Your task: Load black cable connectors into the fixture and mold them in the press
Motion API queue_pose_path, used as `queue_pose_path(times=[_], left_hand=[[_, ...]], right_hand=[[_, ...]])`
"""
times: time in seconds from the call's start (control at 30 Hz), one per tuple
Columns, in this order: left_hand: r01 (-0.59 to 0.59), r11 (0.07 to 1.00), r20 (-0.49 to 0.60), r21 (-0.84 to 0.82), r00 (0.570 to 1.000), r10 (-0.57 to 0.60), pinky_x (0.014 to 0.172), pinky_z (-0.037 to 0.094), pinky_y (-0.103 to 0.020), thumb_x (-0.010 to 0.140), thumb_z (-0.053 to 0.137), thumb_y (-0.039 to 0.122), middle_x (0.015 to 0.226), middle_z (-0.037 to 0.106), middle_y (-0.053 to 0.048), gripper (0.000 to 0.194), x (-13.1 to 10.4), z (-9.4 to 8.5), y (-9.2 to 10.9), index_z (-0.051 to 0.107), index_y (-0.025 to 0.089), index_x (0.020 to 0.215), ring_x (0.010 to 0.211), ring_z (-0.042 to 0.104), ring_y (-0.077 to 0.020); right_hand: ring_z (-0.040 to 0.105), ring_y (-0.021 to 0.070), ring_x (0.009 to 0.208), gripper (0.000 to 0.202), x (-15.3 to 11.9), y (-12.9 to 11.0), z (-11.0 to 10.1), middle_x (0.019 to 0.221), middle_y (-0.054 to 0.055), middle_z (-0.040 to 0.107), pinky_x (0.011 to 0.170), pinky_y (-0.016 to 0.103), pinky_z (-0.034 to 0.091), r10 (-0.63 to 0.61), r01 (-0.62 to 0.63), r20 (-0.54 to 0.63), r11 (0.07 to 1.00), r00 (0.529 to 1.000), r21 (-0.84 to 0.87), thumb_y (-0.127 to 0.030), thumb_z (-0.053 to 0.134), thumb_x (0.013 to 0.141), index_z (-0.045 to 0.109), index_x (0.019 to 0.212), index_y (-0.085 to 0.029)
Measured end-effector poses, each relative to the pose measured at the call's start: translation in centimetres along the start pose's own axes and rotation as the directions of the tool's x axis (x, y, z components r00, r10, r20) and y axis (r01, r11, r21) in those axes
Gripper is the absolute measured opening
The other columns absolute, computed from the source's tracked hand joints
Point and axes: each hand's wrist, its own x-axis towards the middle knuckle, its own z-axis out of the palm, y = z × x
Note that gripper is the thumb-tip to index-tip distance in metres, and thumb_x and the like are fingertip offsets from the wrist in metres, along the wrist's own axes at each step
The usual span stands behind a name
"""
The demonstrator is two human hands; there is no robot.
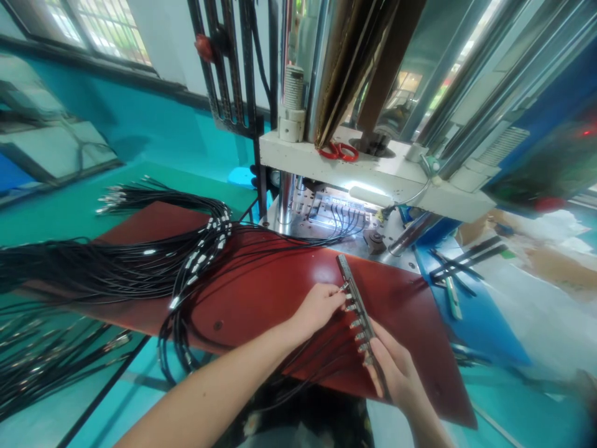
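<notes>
Right hand [394, 364] is gripping the bar [356, 295]; left hand [318, 309] is pinching a plug [345, 287] at the bar's edge — likely needing square alignment.

The right grip [395, 367] holds a dark bar [358, 300].

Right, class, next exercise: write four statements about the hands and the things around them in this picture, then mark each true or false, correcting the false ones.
1. The right hand holds a long, dark metal bar. True.
2. The left hand is far from the bar. False: its fingertips are at the bar's upper part, by the row of small silvery connectors.
3. Red, looped scissor handles rest on the thick white press plate. True.
4. The thick bundle of thin black cables lies right of the bar. False: it lies left.
</notes>
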Motion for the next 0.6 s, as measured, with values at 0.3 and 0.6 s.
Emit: queue_pose_path(times=[0.3,0.6], left_hand=[[-0.041,0.999,-0.018,-0.009,0.999,0.041,0.048,0.022,-0.021,0.069,0.044,0.026,0.040,0.033,0.007,0.022,0.02,0.24,-0.12,0.052,0.014,0.052,0.044,0.028,-0.0070],[-0.049,0.999,-0.006,0.014,0.999,0.049,0.047,0.022,-0.021,0.070,0.043,0.026,0.041,0.033,0.006,0.023,0.24,0.23,-0.36,0.051,0.014,0.052,0.044,0.028,-0.0072]], right_hand=[[0.038,0.0051,0.032,0.055,-0.12,-0.14,-0.30,0.050,-0.002,0.053,0.030,0.015,0.028,0.065,-0.060,-0.051,0.994,0.997,0.095,-0.048,0.055,0.076,0.050,0.119,-0.014],[0.036,0.0060,0.032,0.058,0.22,0.40,-0.35,0.047,-0.005,0.047,0.030,0.017,0.031,0.042,-0.042,0.040,0.999,0.998,0.006,-0.051,0.050,0.079,0.044,0.125,-0.016]])
